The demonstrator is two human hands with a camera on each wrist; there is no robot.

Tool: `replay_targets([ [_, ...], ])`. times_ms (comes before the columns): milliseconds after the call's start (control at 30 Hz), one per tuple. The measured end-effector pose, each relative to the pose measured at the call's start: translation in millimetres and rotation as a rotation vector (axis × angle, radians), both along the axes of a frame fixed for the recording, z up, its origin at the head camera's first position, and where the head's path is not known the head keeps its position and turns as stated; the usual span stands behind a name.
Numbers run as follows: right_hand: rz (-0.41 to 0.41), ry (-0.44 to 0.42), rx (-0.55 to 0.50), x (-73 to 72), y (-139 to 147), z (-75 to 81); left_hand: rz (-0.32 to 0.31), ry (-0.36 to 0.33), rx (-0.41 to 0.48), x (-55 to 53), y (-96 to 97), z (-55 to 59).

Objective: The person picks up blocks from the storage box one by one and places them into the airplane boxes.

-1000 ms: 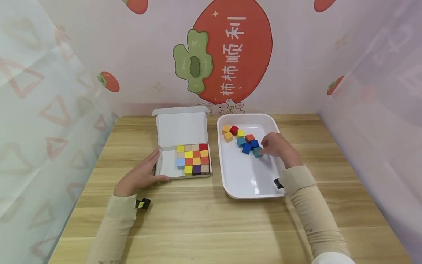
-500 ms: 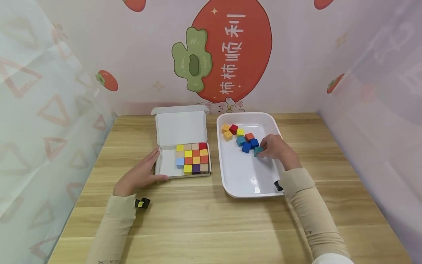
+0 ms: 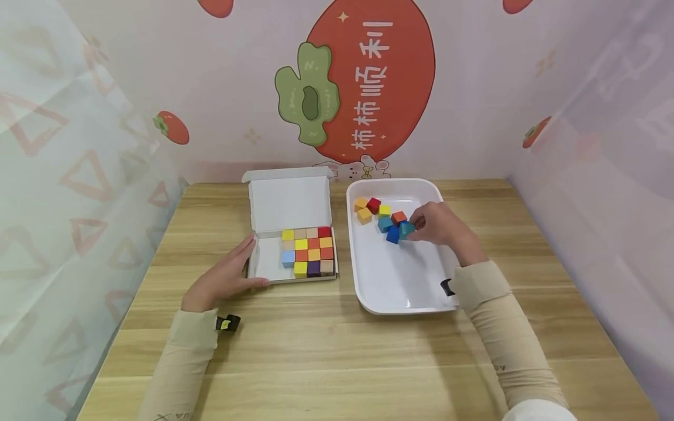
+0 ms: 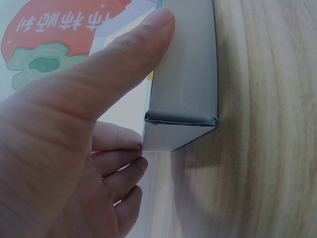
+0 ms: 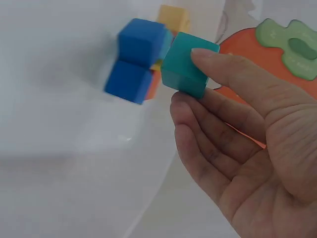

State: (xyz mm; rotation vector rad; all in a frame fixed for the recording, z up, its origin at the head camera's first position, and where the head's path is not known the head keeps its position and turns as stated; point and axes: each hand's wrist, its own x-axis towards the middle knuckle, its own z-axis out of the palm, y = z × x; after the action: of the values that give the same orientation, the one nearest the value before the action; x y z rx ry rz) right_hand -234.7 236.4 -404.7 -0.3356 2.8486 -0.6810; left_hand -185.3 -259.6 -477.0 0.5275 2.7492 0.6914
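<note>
My right hand (image 3: 442, 225) pinches a teal cube (image 5: 181, 64) between thumb and fingers, raised over the white tray (image 3: 389, 286). Just below it in the head view, dark blue cubes (image 3: 392, 235) are partly covered; the right wrist view shows two of them. My left hand (image 3: 223, 280) rests against the left front corner of a white cardboard box (image 3: 267, 260), its thumb laid along the front wall and its fingers at the left side. Several coloured cubes (image 3: 313, 255) stand in rows in the box's right part, and bare box floor shows at the left.
Several other cubes lie in the tray, among them a red one (image 3: 374, 204), a yellow one (image 3: 385, 210) and an orange-yellow one (image 3: 364, 216). The box lid (image 3: 289, 204) stands folded back toward the wall. Wooden tabletop (image 3: 316, 351) spreads in front.
My right hand has taken hold of the teal cube, lifted it and shifted it a little left and away from me, over the blue cubes. The left hand and box stay put.
</note>
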Motion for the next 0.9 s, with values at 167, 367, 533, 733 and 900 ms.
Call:
replay_targets([
  [167,0.057,0.003,-0.02,-1.9,-23,19.8,0.005,-0.002,-0.012,0.1,0.5,-0.2],
  [367,0.152,0.017,-0.029,-2.4,-71,41.0,0.004,-0.006,-0.011,-1.1,1.0,-0.5],
  [533,0.277,0.056,-0.05,-4.7,-119,51.2,0.012,-0.019,-0.015,-2.0,0.4,-0.8],
  [733,0.346,0.014,-0.056,-2.8,-172,56.7,0.011,-0.018,-0.016,-4.0,0.0,-2.5],
  [900,0.386,-0.026,-0.061,3.8,-206,52.1,0.008,-0.022,-0.01,-4.0,-1.5,-1.3],
])
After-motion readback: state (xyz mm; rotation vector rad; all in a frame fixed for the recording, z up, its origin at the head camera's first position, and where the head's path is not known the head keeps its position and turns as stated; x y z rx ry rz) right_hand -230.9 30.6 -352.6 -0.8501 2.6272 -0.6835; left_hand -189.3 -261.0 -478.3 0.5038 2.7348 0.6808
